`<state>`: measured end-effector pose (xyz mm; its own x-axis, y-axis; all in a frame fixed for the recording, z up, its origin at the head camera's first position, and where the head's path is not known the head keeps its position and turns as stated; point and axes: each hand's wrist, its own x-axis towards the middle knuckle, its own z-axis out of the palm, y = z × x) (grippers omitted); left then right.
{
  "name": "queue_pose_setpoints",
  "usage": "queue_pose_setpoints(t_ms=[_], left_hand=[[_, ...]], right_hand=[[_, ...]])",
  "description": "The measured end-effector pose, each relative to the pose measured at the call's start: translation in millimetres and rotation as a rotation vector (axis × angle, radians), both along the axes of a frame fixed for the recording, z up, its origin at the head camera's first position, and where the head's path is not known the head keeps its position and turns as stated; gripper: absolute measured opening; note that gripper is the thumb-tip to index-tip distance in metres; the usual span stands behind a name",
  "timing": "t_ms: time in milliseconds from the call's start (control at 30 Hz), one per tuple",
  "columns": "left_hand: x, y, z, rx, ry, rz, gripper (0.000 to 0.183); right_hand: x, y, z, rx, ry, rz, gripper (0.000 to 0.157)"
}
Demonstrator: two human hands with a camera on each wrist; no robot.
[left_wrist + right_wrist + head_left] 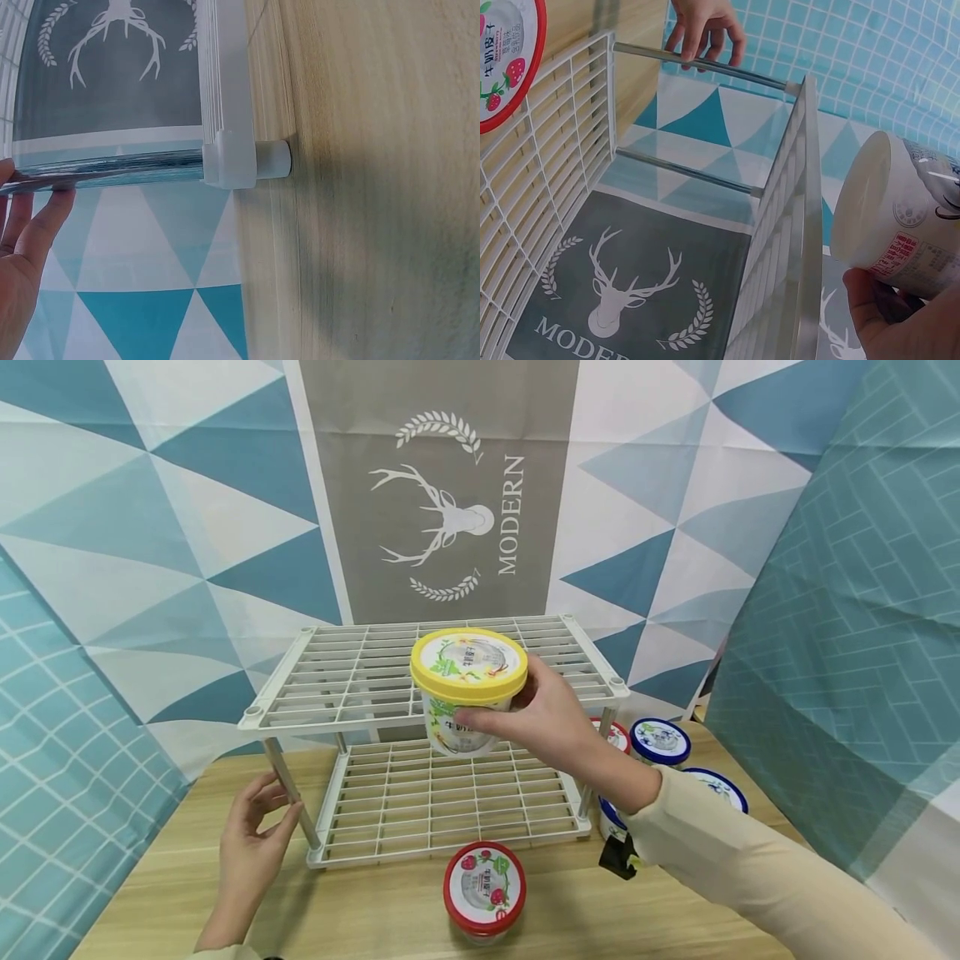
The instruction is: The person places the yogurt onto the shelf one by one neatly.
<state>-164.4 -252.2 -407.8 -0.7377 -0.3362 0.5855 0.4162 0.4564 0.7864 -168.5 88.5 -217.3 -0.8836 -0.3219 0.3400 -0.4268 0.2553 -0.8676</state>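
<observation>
My right hand [551,718] grips a white tub with a yellow lid [468,668], thumb across its front. The tub is upright, before the front edge of a white two-tier rack's upper shelf [288,681]. In the right wrist view, the tub's pale base and printed side [911,217] show beside that shelf. My left hand [251,843] holds the rack's front left metal post [288,789], thumb and fingers about it. The left wrist view shows the fingers [46,225] on this post [142,166]. A red-lidded tub [484,889] stands on the table before the rack.
Several blue-lidded tubs [660,742] stand right of the rack, with another red-lidded tub [618,737] partly hidden behind my right arm and the post. The rack's lower shelf [450,843] sits low over the wooden table [360,910]. Patterned cloth hangs behind and at both sides.
</observation>
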Motion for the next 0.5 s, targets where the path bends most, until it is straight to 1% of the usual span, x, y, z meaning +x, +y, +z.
queue_pose_setpoints(t_ms=[233,367,500], left_hand=[[0.2,0.4,1.3,-0.003,-0.01,0.0,0.056],[0.8,0.7,2.4,-0.002,-0.027,0.007,0.057],[0.8,0.0,2.1,0.002,-0.042,0.011,0.057]], right_hand=[[-2.6,-2.4,2.6,-0.016,-0.013,0.002,0.063],[-4.1,-5.0,4.5,0.0,-0.013,-0.017,0.064],[-5.0,-8.0,5.6,0.006,-0.004,-0.018,0.063]])
